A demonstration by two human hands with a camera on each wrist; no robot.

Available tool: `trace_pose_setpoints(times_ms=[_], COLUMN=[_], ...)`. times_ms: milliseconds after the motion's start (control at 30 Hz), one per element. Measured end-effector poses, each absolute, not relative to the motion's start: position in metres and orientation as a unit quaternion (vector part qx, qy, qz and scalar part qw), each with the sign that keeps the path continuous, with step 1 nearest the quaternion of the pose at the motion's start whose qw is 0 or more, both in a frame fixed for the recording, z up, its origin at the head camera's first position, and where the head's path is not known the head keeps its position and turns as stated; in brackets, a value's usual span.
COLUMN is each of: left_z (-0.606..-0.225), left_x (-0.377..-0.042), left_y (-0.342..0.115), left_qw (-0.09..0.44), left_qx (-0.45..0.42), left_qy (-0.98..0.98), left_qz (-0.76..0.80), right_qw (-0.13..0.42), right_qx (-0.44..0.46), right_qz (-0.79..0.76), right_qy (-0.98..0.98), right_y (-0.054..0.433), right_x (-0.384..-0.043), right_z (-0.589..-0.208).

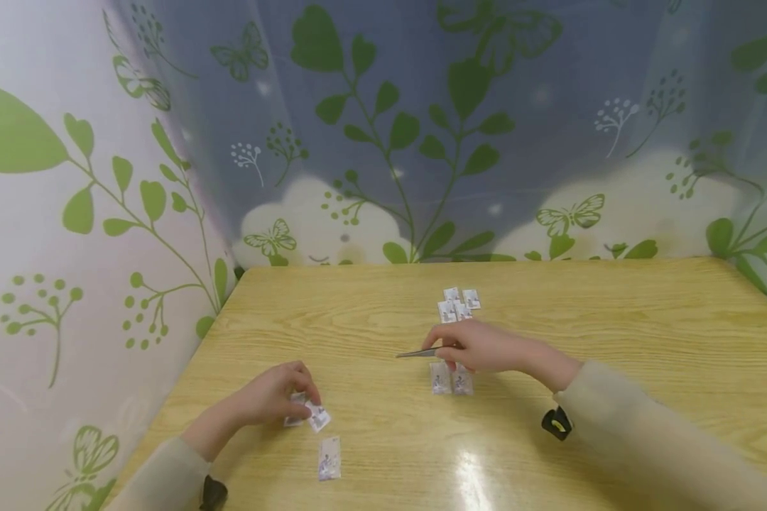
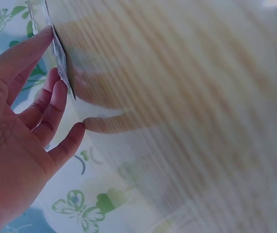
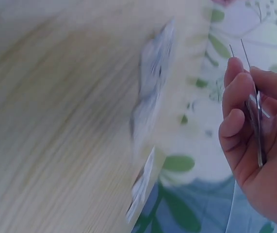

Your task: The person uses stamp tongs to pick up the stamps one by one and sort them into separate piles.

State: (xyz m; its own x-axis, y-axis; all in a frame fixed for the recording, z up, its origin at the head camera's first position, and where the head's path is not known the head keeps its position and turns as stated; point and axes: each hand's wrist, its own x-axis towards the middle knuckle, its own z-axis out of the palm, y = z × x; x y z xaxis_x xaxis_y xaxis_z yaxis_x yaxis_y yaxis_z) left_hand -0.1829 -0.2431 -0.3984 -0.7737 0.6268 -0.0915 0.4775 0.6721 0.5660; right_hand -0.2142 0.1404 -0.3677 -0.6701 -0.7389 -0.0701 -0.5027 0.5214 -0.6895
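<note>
At the left of the table, my left hand (image 1: 280,394) pinches a small white printed packet (image 1: 318,417) between thumb and fingertips, low against the wood. Another white packet (image 1: 293,419) lies partly under this hand. In the left wrist view the thumb and fingertips meet the packet (image 2: 62,60), and the little finger touches the table. My right hand (image 1: 479,345) holds metal tweezers (image 1: 415,353), their points facing left. The right wrist view shows the tweezers (image 3: 257,111) lying across the palm with tips apart and nothing between them. Packets (image 1: 441,378) lie below that hand.
Several more packets (image 1: 447,311) lie in rows beyond the right hand. A longer packet (image 1: 329,458) is near the front, right of the left hand. A leaf-patterned curtain (image 1: 383,128) hangs along the back and left edges of the wooden table (image 1: 581,312).
</note>
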Motion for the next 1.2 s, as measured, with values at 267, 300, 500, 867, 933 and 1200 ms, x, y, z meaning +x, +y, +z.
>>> trace_pose_setpoints(times_ms=[267,300,500,867,933,1200], left_z=[-0.400,-0.400,-0.400,-0.402,-0.402,-0.401], left_x=[-0.183,-0.183,-0.183,-0.186,-0.186,-0.185], left_y=[-0.244,-0.244,-0.244,-0.243,-0.243,-0.244], left_qw=[0.141,0.140,0.134,0.134,0.132,0.134], left_qx=[0.303,0.303,0.305,0.305,0.306,0.305], left_qy=[0.904,0.904,0.906,0.907,0.907,0.907], left_qz=[0.268,0.267,0.262,0.259,0.257,0.257], right_qw=[0.192,0.192,0.185,0.170,0.169,0.182], right_qx=[-0.410,-0.415,-0.434,-0.459,-0.460,-0.464], right_qz=[-0.273,-0.264,-0.234,-0.206,-0.204,-0.201], right_qy=[0.849,0.849,0.850,0.847,0.848,0.843], right_y=[0.093,0.088,0.065,0.043,0.040,0.024], right_x=[-0.204,-0.203,-0.198,-0.198,-0.197,-0.193], right_z=[-0.374,-0.376,-0.383,-0.392,-0.393,-0.392])
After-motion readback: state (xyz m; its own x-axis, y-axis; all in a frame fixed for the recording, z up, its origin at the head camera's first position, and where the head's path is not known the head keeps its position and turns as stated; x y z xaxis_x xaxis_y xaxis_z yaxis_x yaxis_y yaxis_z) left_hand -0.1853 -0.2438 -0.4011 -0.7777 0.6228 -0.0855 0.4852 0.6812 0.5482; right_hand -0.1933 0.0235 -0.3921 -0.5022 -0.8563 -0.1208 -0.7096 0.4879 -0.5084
